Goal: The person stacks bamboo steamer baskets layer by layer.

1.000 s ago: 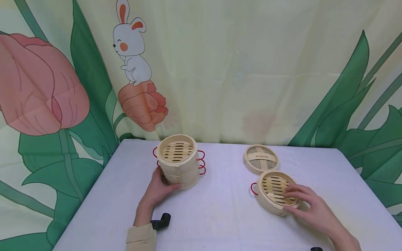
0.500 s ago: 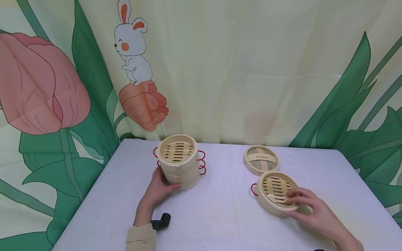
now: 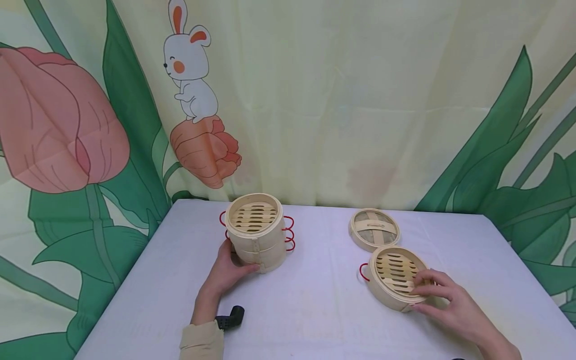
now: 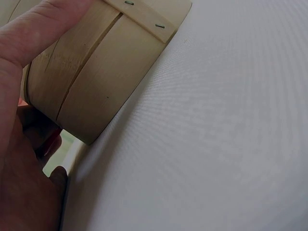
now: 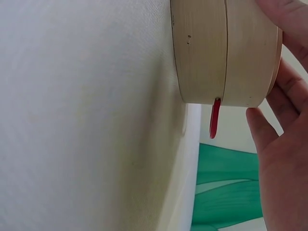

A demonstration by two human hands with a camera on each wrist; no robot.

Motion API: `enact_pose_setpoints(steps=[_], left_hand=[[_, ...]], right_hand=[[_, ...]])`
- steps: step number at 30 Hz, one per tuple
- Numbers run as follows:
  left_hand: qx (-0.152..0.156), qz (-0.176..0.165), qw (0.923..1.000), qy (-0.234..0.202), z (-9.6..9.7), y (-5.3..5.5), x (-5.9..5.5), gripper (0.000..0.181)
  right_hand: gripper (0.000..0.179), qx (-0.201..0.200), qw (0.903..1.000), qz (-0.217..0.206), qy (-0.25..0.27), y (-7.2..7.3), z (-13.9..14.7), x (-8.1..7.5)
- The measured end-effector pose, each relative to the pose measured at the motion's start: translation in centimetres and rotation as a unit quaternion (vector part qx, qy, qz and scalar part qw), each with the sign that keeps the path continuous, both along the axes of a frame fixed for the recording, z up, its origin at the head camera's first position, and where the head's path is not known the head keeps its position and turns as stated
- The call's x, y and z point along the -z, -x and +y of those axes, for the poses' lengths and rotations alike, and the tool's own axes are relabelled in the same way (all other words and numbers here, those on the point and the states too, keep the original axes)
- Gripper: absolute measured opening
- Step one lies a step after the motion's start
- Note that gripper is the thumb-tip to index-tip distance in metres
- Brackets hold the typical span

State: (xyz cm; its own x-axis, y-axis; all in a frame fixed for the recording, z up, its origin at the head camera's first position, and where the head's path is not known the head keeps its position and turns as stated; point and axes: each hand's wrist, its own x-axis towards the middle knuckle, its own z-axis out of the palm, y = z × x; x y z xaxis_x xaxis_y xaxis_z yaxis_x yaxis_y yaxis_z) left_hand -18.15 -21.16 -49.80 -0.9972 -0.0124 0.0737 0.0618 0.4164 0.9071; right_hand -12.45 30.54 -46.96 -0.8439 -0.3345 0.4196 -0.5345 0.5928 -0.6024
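On the left of the table stands a stack of round bamboo steamer baskets (image 3: 266, 250) with red handles, its slatted top tier uncovered. My left hand (image 3: 227, 270) grips it low, thumb across the front and fingers behind the left side; the left wrist view shows the thumb (image 4: 43, 26) along the wooden wall. To the right sits another bamboo steamer basket (image 3: 390, 295), a red handle on its left. My right hand (image 3: 452, 302) pinches its near right rim, thumb outside and fingertips inside over the slats. In the right wrist view a red handle (image 5: 215, 118) hangs beside the fingers.
A round woven bamboo lid (image 3: 373, 227) lies just behind the right basket, against or very close to it. White cloth covers the table (image 3: 315, 310). Behind its far edge hangs a curtain (image 3: 351, 125) printed with a rabbit and plants.
My right hand has shifted slightly to the right at the rim of the right basket. The left hand and the stack look unmoved.
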Motion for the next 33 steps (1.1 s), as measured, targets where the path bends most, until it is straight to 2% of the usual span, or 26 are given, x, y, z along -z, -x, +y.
enact_pose_setpoints(steps=[8,13,24,33], left_hand=[[0.001,0.001,1.0000,-0.001,0.04,-0.06,-0.13,0.114],[0.001,-0.001,1.0000,-0.002,0.04,-0.05,-0.12,0.114],[0.001,0.011,0.9999,-0.004,0.01,0.02,0.00,0.112],[0.004,0.015,0.9999,-0.003,-0.05,0.06,-0.01,0.108]], right_hand=[[0.042,-0.013,0.9998,0.012,0.008,-0.07,0.10,0.14],[0.040,-0.007,1.0000,0.003,0.004,-0.08,0.21,0.10],[0.038,0.009,0.9999,0.013,0.004,-0.13,-0.09,0.10],[0.042,0.018,0.9990,0.037,0.018,-0.39,-0.70,-0.38]])
